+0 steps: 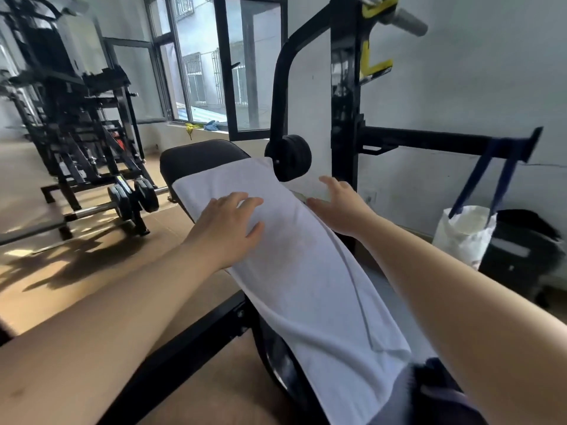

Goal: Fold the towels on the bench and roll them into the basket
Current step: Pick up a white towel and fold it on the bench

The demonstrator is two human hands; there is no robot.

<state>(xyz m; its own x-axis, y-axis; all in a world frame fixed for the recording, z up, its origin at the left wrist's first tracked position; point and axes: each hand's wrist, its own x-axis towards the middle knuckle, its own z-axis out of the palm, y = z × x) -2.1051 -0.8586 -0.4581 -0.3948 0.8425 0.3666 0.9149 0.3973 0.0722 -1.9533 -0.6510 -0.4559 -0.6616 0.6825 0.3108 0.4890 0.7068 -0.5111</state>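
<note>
Position: worn on the person's head, wide-angle, edges bowed.
Facing: looked forward and down the length of the bench [199,161], window [196,56] off ahead-left.
Nearness: right up close, towel [306,271] and both forearms [122,317] filled the lower frame.
Views: just the one.

— What blocks me on the right?
— The black upright [345,118] and round pad [288,157] stand just beside the far end of the surface [196,157]; my right hand [340,207] is in the gap between.
— And left?
— Open floor [92,271] as far as the barbell plates [135,197].
</note>
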